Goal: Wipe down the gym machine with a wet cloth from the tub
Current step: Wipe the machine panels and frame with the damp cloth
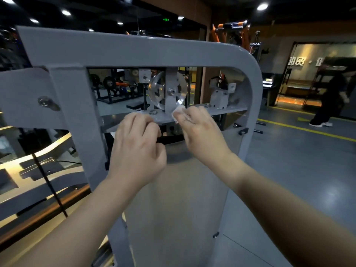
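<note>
Two hands meet on the machine (134,51), at its cross-plate (227,109): left hand (136,143) curled at the edge, grasp unclear; right hand (200,132) pinching the cloth (178,112) at five o'clock of the pulley (167,92), where a loose corner could snag.

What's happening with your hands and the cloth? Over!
Right hand pinches white cloth on grey shelf. Left hand curled at shelf edge, grip unclear. Pulley wheel close above cloth.
</note>
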`<state>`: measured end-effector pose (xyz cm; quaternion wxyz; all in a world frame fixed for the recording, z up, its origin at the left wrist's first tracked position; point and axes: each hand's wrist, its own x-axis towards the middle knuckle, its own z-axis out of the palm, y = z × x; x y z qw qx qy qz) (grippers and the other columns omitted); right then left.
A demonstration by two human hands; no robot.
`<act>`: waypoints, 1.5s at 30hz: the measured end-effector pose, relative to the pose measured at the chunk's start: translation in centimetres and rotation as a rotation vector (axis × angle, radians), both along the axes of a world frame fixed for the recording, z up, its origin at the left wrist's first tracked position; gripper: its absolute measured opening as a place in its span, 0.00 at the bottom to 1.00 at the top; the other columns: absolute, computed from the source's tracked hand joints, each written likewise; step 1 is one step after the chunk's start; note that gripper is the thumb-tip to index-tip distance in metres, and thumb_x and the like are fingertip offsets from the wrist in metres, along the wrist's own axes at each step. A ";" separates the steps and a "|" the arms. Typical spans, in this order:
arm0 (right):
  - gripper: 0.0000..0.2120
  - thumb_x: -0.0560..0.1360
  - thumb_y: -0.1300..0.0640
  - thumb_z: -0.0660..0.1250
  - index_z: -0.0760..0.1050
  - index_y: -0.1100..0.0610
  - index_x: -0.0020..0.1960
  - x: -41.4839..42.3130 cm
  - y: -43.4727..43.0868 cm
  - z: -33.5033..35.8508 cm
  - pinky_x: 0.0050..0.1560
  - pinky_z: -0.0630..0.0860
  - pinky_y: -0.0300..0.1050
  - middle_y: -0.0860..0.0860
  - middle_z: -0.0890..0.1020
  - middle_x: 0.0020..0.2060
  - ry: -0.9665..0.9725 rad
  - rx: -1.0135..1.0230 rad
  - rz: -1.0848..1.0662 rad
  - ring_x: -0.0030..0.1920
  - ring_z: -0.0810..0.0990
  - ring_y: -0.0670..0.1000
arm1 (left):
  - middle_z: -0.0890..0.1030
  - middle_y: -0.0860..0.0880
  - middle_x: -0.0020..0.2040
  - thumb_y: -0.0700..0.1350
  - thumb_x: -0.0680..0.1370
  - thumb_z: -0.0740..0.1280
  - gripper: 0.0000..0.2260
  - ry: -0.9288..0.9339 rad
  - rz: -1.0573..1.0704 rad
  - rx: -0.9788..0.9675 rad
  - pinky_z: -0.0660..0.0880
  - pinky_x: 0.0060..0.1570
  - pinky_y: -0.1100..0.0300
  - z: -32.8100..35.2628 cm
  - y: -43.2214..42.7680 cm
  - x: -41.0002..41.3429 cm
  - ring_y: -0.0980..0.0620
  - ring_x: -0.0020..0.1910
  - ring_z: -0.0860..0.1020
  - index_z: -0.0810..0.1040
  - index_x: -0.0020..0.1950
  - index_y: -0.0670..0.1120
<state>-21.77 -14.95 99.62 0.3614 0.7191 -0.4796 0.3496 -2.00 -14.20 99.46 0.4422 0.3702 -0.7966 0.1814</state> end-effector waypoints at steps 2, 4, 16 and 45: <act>0.20 0.73 0.73 0.68 0.79 0.62 0.63 -3.4 0.0 -0.4 0.41 0.72 0.48 0.53 0.72 0.50 -0.066 -0.008 -0.108 0.46 0.72 0.57 | 0.77 0.45 0.51 0.41 0.71 0.61 0.08 -0.011 0.022 0.027 0.71 0.59 0.47 0.0 -0.2 -0.3 0.41 0.57 0.72 0.77 0.45 0.40; 0.19 0.75 0.73 0.68 0.79 0.61 0.64 -6.4 0.2 -0.6 0.39 0.72 0.48 0.56 0.75 0.46 -0.115 0.001 -0.207 0.44 0.73 0.59 | 0.76 0.46 0.49 0.42 0.71 0.61 0.08 -0.026 0.050 0.046 0.69 0.60 0.48 -0.2 -0.5 -0.3 0.42 0.56 0.72 0.77 0.44 0.41; 0.20 0.76 0.72 0.65 0.76 0.60 0.67 -7.8 0.6 -0.7 0.37 0.69 0.48 0.54 0.71 0.43 -0.169 0.029 -0.241 0.44 0.72 0.57 | 0.76 0.48 0.47 0.44 0.72 0.61 0.08 -0.019 0.119 0.093 0.67 0.61 0.45 0.1 -0.2 -1.1 0.41 0.54 0.70 0.78 0.41 0.42; 0.07 0.83 0.64 0.63 0.80 0.60 0.50 -12.3 7.7 -2.4 0.50 0.80 0.56 0.59 0.82 0.43 -1.449 0.797 0.307 0.40 0.81 0.55 | 0.81 0.45 0.35 0.39 0.81 0.62 0.10 0.762 -0.539 1.201 0.82 0.44 0.53 -1.2 2.4 -12.8 0.51 0.36 0.79 0.83 0.46 0.40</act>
